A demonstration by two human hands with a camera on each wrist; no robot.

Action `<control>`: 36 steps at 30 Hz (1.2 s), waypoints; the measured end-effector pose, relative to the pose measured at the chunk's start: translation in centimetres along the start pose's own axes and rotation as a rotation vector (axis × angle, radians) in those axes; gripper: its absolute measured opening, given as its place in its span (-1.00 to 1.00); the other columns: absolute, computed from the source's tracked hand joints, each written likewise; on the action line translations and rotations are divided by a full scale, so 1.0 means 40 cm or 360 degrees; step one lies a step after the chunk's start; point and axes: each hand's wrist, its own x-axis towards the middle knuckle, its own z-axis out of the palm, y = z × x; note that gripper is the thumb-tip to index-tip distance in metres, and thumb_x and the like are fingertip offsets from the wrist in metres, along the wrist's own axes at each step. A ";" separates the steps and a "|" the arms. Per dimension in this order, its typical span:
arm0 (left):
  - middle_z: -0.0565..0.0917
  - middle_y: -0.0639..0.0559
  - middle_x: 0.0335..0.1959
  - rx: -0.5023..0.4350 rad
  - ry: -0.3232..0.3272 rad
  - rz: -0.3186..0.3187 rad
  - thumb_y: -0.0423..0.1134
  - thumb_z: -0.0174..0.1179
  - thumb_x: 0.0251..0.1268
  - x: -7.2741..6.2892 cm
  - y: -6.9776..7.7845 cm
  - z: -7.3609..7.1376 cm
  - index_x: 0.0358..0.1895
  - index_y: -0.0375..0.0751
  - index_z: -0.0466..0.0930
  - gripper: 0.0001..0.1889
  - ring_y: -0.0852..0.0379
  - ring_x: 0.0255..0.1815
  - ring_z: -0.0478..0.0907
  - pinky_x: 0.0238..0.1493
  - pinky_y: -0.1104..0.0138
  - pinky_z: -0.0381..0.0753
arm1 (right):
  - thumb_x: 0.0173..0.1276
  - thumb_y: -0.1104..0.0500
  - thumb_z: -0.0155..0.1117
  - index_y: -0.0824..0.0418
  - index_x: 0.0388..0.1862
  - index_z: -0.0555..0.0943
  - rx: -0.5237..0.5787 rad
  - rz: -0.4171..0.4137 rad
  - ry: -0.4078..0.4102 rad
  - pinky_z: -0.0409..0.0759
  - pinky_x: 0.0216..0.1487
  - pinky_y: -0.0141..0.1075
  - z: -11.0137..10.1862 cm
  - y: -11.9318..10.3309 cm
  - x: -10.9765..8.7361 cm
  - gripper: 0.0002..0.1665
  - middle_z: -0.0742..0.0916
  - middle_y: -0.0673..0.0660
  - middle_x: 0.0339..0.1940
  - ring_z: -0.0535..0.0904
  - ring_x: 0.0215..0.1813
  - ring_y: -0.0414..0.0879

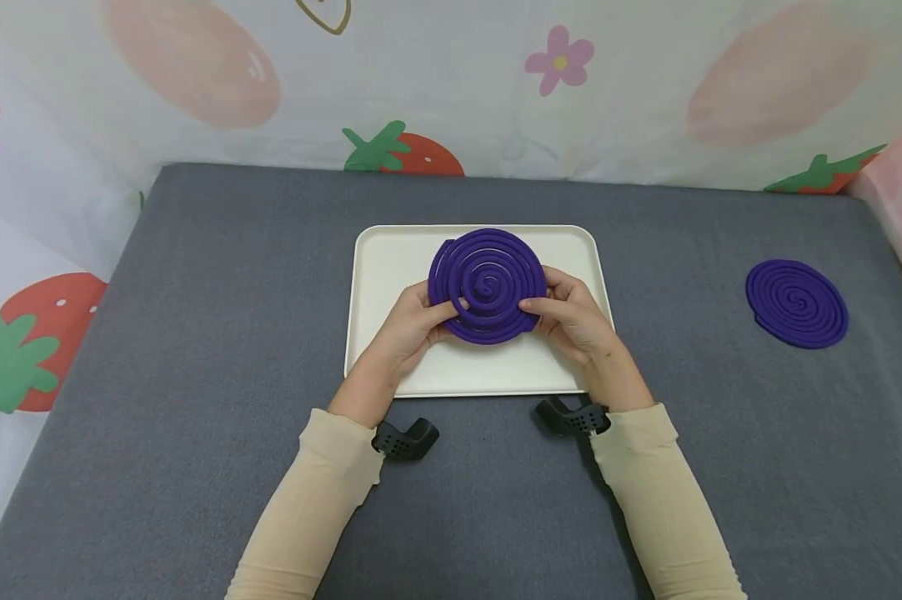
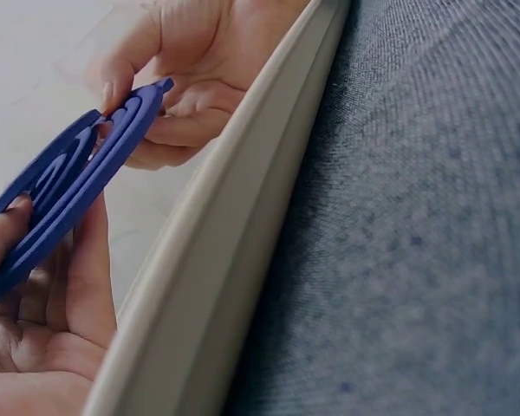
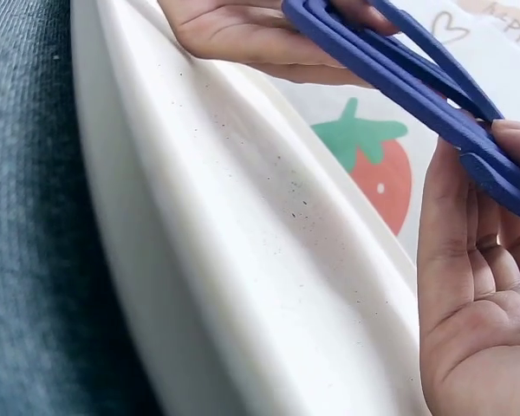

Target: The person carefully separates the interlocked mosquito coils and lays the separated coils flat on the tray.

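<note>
A flat, round purple spiral coil (image 1: 488,287) is held up over a white tray (image 1: 376,350). My left hand (image 1: 413,327) grips its left edge, thumb on the face and fingers behind. My right hand (image 1: 580,329) pinches the opposite edge in the same way. Slightly tilted in the head view, the coil shows narrow gaps between some of its turns. Seen edge-on in the left wrist view, the coil (image 2: 78,186) looks bluer, and its turns stand somewhat apart. In the right wrist view one strip of the coil (image 3: 399,87) spreads away from the others.
A second purple spiral coil (image 1: 797,304) lies flat on the grey cloth-covered table (image 1: 218,350), far to the right. Behind the table hangs a white curtain (image 1: 451,75) printed with strawberries and flowers. Each wrist wears a black camera mount.
</note>
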 end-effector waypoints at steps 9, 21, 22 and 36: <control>0.67 0.04 -0.31 -0.0037 -0.0005 -0.0003 -0.55 0.00 0.31 0.000 -0.003 -0.001 0.06 -0.46 0.40 -0.73 0.20 -0.31 0.64 -0.21 0.36 0.66 | 0.14 0.67 -0.07 0.27 -0.19 0.60 0.0025 -0.0009 0.0001 0.67 -0.33 -0.37 0.002 0.000 0.000 -0.54 0.72 0.13 -0.35 0.67 -0.34 -0.12; 0.66 0.05 -0.27 0.0050 -0.0040 -0.0026 -0.56 0.00 0.32 0.002 -0.004 0.006 0.14 -0.52 0.35 -0.67 0.20 -0.27 0.64 -0.17 0.34 0.66 | 0.19 0.53 0.21 0.25 -0.21 0.63 0.0074 -0.0017 0.0042 0.66 -0.31 -0.37 -0.004 0.007 -0.001 -0.73 0.72 0.12 -0.34 0.67 -0.33 -0.12; 0.65 0.05 -0.27 0.0046 -0.0030 -0.0029 -0.55 0.00 0.32 0.002 -0.002 0.006 0.13 -0.51 0.36 -0.68 0.20 -0.28 0.63 -0.18 0.35 0.66 | 0.20 0.49 0.25 0.25 -0.23 0.63 0.0089 -0.0034 0.0044 0.65 -0.34 -0.38 -0.004 0.007 -0.001 -0.78 0.71 0.12 -0.36 0.66 -0.36 -0.13; 0.67 0.04 -0.29 -0.0029 -0.0036 -0.0011 -0.57 -0.03 0.33 -0.002 0.002 0.006 0.16 -0.54 0.33 -0.65 0.19 -0.28 0.65 -0.15 0.31 0.66 | 0.29 0.41 0.20 0.28 -0.39 0.61 0.0215 -0.0082 0.0032 0.53 -0.51 -0.42 -0.008 0.005 -0.001 -0.90 0.65 0.09 -0.50 0.56 -0.51 -0.17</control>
